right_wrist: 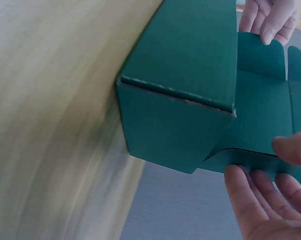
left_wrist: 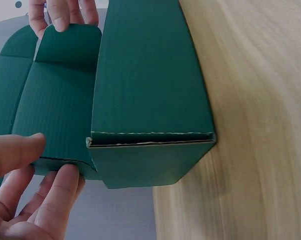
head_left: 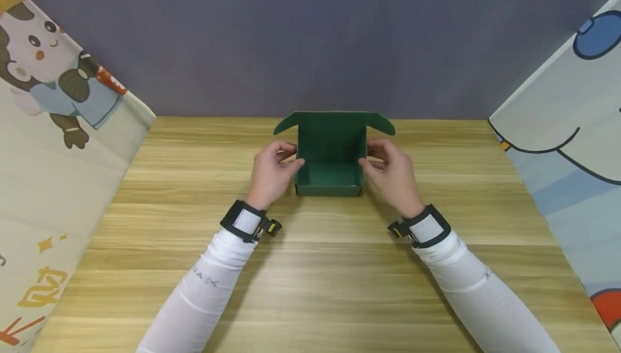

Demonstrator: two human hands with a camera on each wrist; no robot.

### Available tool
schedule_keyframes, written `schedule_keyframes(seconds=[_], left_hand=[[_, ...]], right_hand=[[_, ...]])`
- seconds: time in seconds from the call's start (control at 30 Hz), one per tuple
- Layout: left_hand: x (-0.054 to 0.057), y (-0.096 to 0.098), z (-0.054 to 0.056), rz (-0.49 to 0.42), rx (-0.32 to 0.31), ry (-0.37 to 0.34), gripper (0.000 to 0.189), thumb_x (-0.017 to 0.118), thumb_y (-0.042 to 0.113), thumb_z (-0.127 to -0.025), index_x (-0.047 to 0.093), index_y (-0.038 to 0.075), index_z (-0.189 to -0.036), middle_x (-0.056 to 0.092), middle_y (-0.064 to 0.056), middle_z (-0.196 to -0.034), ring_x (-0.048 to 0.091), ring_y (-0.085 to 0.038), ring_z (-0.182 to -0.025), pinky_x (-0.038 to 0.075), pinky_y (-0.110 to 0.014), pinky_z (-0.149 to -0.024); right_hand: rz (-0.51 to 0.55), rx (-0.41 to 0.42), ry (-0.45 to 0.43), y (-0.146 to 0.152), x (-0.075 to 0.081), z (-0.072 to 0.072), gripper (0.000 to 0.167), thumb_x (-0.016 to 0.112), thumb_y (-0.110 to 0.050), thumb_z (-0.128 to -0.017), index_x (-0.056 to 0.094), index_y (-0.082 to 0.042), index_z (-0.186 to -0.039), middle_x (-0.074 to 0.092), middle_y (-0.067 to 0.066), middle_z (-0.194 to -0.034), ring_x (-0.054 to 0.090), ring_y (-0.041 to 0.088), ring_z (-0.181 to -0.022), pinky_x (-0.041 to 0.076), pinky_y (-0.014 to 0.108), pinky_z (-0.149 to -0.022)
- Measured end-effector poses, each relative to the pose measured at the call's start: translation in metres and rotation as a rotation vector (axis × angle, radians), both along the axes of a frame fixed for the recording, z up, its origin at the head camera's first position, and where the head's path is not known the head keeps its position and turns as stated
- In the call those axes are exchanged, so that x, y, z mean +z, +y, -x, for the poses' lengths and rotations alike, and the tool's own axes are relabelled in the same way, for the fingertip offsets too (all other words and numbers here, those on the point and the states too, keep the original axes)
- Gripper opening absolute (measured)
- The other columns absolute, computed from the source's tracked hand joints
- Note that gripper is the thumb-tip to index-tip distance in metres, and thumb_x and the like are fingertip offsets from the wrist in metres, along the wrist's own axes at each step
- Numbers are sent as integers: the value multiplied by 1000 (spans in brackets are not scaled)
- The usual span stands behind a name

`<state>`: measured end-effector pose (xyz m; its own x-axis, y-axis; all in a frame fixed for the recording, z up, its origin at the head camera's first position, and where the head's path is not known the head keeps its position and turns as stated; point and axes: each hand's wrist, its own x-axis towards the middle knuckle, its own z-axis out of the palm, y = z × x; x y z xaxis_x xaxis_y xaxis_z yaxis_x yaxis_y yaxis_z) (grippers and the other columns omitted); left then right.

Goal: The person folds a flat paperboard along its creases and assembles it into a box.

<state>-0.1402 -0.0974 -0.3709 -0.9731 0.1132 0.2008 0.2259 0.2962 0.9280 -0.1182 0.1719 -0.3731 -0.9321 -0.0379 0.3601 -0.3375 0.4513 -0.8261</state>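
A dark green cardboard box (head_left: 329, 190) stands on the table with its lid (head_left: 332, 137) raised at the back. The lid's front edge carries a rounded ear at each end, spread outward. At the left side, my left hand (head_left: 273, 172) has its thumb inside and its fingers outside a side flap (left_wrist: 65, 164) of the lid, pinching it. Opposite, my right hand (head_left: 392, 175) pinches the other side flap (right_wrist: 250, 156) in the same way, thumb inside and fingers beneath. Inside the box, the visible floor is bare green card.
The wooden table (head_left: 320, 277) reaches around the box on all sides. Behind it rises a grey-blue wall panel (head_left: 320, 40). Cartoon-printed sheets (head_left: 97, 175) border the left side and more printed sheeting (head_left: 572, 137) the right.
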Motion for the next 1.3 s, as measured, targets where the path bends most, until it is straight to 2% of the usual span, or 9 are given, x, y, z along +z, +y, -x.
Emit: schedule_keyframes(seconds=[0.17, 0.43, 0.67, 0.9, 0.97, 1.03, 1.13, 1.2, 1.3], left_hand=[[-4, -1, 0, 11, -21, -6, 29, 76, 6, -82, 62, -1, -107, 62, -10, -115, 64, -24, -113, 57, -27, -84], [-11, -11, -2, 203, -29, 87, 33, 77, 15, -82, 66, 8, -112, 68, -5, -115, 61, -22, -110, 50, -40, -95], [-17, -22, -6, 206, -79, 67, 30, 70, 13, -87, 66, 9, -116, 62, -4, -121, 57, -24, -115, 51, -39, -94], [-20, -31, -8, 152, -122, -15, 28, 57, 4, -92, 66, 10, -118, 60, -3, -121, 59, -20, -106, 53, -36, -88], [-20, -33, -7, 136, -129, -44, 29, 54, 3, -93, 66, 10, -118, 61, -4, -120, 60, -21, -103, 53, -35, -86], [-11, -33, -10, 106, -146, -101, 31, 50, 0, -94, 64, 6, -120, 61, -9, -123, 61, -27, -105, 53, -39, -88], [-12, -34, -9, 29, -174, -190, 33, 45, -3, -95, 61, 2, -124, 59, -15, -128, 60, -36, -110, 53, -47, -90], [-11, -34, -8, -18, -186, -249, 34, 43, -4, -96, 60, 0, -125, 57, -18, -130, 58, -39, -112, 51, -52, -93], [-19, -36, -5, -70, -195, -293, 36, 42, -2, -96, 61, 4, -126, 57, -14, -132, 58, -38, -113, 50, -52, -94]], right_hand=[[-20, 3, -35, -1, -4, -4, 37, 72, -9, -86, 58, -3, -119, 63, 12, -118, 64, 22, -111, 56, 31, -85], [-56, 11, 25, -9, 8, -22, 28, 69, 1, -85, 60, 7, -112, 64, 20, -112, 66, 32, -105, 56, 44, -83], [-71, 11, 35, -11, 15, -36, 25, 63, 4, -88, 64, 8, -112, 66, 21, -114, 62, 33, -106, 50, 15, -83], [7, 41, -113, -3, 9, -35, 27, 52, 4, -93, 63, 5, -117, 65, 20, -117, 60, 34, -110, 48, 16, -88], [34, 61, -153, 3, 1, -31, 29, 50, 2, -95, 63, 1, -120, 65, 18, -118, 59, 30, -111, 48, 16, -88], [68, 80, -192, 9, -9, -25, 31, 46, 1, -97, 62, -1, -123, 64, 18, -120, 59, 30, -112, 49, 18, -87], [118, 103, -238, 16, -22, -18, 32, 43, -4, -100, 62, -5, -125, 63, 16, -122, 58, 26, -113, 51, 21, -85], [162, 123, -272, 18, -24, -17, 32, 41, -8, -102, 61, -4, -127, 61, 17, -124, 57, 27, -114, 53, 25, -86], [259, 174, -327, 20, -23, -18, 33, 39, -11, -104, 59, -3, -129, 59, 16, -128, 55, 29, -118, 53, 35, -91]])
